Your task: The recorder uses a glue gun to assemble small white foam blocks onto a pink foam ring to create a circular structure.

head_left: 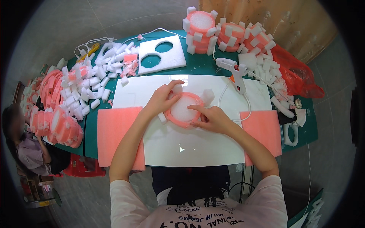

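The head view looked down on the white board (194, 152) across the middle of the desk (90, 131), and from where I stood the round pink-rimmed foam piece (183, 109) sat near the board's centre, between two hands. The left hand (161, 98) had its thumb and fingers closed about the upper white block (177, 89), the thumb lying along the rim; the right hand (215, 117) pinched the rim at the lower right, one finger reaching over the white middle. Another white block (208, 97) stood out at the upper right, and a third, the lower-left block (162, 118), lay against the rim on that side. To my eye, good work here called for a steadying right hand and a gentle, square push from the left, so that the block met the curve along its full face. Foam that soft would likely have dented under a hard pinch, so spread fingers seemed wiser than tips. I could not tell whether any glue showed at the joint. The glue gun (236, 74) rested at the board's right rear, its white cord (249, 103) looping down beside the right hand; keeping the wrist clear of that loop looked sensible, since a snag might have dragged the gun.
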Demonstrator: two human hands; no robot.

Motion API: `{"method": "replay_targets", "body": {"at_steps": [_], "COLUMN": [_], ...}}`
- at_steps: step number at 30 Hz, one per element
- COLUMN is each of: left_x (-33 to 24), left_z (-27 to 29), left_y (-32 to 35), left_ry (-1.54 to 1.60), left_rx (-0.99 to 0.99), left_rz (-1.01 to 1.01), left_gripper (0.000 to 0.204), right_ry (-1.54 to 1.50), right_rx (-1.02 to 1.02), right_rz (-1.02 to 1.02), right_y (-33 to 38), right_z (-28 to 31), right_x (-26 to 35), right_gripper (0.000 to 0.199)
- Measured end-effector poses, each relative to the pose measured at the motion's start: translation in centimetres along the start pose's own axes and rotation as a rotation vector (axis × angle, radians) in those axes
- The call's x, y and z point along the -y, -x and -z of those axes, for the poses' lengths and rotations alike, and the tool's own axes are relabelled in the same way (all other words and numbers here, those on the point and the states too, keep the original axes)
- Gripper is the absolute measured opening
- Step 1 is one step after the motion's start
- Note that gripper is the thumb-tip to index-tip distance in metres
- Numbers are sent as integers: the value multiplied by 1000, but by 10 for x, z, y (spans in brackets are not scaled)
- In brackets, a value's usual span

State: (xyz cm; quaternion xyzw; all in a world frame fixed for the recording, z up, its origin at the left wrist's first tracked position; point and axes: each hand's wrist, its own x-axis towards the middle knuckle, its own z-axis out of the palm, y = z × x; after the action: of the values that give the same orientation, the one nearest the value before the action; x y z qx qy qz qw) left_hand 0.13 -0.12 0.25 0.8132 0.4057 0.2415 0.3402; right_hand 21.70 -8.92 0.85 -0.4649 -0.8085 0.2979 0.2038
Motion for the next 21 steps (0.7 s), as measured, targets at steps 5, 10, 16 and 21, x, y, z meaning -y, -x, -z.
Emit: {"method": "replay_targets", "body": {"at_steps": [5, 10, 16, 21], "left_x": [1, 2, 2, 2], "left_z": [-1, -1, -1, -1], "left_y": [0, 0, 0, 0], "left_ry": [15, -9, -1, 3], "left_rx": [-6, -2, -2, -4], "left_rz": [-4, -6, -8, -7], "left_gripper": [42, 42, 42, 42], "right_ry": [1, -4, 0, 8], "right_rx": [-2, 3, -46, -23], "right_rz": [1, 4, 48, 26], "right_y": [0, 0, 0, 0], "right_z": [-1, -1, -3, -1], "right_x": [-1, -1, -3, -1], "right_gripper": [48, 48, 50, 48]}}
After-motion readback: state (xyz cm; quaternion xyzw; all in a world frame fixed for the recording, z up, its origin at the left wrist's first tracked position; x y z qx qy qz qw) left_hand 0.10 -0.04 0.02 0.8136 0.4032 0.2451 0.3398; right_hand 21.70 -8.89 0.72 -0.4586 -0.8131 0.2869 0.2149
